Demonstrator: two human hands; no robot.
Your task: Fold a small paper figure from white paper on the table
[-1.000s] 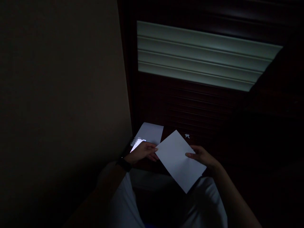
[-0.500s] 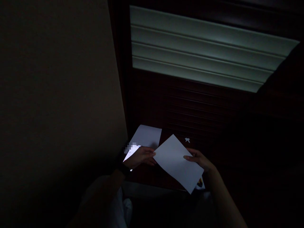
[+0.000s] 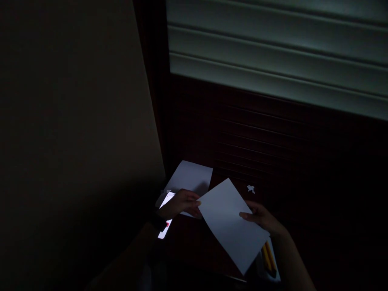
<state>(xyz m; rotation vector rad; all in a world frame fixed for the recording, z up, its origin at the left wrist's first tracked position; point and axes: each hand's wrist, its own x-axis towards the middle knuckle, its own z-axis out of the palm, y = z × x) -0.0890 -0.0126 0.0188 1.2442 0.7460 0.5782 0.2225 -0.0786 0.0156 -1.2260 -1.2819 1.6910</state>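
Note:
A blank white sheet of paper (image 3: 227,230) is held up at a slant between my two hands. My left hand (image 3: 182,203) pinches its left corner between thumb and fingers. On the opposite side my right hand (image 3: 261,218) grips the edge, thumb on top and fingers underneath. Another white sheet (image 3: 191,173) lies flat behind my left hand, which partly covers it. Beneath my left wrist, with its dark band, a lit phone screen (image 3: 164,231) glows. Small torn paper scraps (image 3: 251,188) lie beyond my right hand.
Everything rests on a dark reddish tabletop (image 3: 194,244). Yellow stick-like things (image 3: 269,258) sit by the near right corner, partly under the held sheet. A plain wall (image 3: 75,101) rises at left; dark panelling with pale slats (image 3: 257,52) stands behind.
The view has shifted, so the slats look larger and the tabletop things sit lower and further right. More of the phone screen and the yellow things shows. Both hands keep the same sheet.

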